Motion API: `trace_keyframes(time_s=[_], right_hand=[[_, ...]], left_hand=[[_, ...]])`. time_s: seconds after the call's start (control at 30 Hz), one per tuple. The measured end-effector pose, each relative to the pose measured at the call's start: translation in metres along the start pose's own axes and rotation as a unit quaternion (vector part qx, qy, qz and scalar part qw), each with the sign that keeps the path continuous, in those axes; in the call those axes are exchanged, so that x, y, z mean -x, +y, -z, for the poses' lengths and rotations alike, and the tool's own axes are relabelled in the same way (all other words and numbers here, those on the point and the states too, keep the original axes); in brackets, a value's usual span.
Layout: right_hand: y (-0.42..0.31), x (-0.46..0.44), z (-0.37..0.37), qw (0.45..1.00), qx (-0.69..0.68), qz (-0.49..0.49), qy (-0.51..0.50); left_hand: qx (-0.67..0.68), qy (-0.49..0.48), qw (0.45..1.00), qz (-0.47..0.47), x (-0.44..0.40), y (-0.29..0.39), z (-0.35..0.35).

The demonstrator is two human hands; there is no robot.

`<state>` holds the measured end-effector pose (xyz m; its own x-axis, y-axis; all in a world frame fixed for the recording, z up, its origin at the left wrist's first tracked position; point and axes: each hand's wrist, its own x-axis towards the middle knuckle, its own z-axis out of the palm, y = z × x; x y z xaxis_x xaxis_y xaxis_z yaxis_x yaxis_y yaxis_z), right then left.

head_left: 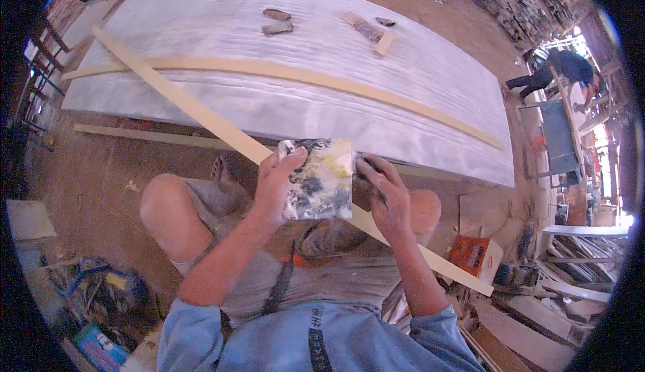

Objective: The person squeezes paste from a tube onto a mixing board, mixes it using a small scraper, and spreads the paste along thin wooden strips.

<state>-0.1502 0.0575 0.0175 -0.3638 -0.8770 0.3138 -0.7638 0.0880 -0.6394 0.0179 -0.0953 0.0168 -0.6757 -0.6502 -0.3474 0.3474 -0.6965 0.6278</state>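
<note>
Looks mid-job tbh: left hand (274, 182) gripping an already smeared square plate (321, 180), right hand (390, 197) curled (can't tell if gripping), slanting wooden strip (195, 110) looks bare.

Left forearm (232, 254) and right forearm (418, 271) reached far, slanting inward. Left hand (272, 185) clasped, thumb (294, 161) laid on top, other fingers mostly hidden. Right hand (391, 201) stood to right, fingers curled, pointing far left. Left knee (173, 211) and right knee (427, 211) were bent, spread wide; bare foot (228, 182) showed between.
</note>
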Motion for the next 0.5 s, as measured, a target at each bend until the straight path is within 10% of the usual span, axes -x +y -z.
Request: trace_keyframes(time_s=[0.5], right_hand=[[-0.072, -0.006, 0.000, 0.986, 0.110, -0.100, -0.071]], left_hand=[[-0.276, 0.065, 0.938, -0.201, 0.003, -0.006, 0.000]])
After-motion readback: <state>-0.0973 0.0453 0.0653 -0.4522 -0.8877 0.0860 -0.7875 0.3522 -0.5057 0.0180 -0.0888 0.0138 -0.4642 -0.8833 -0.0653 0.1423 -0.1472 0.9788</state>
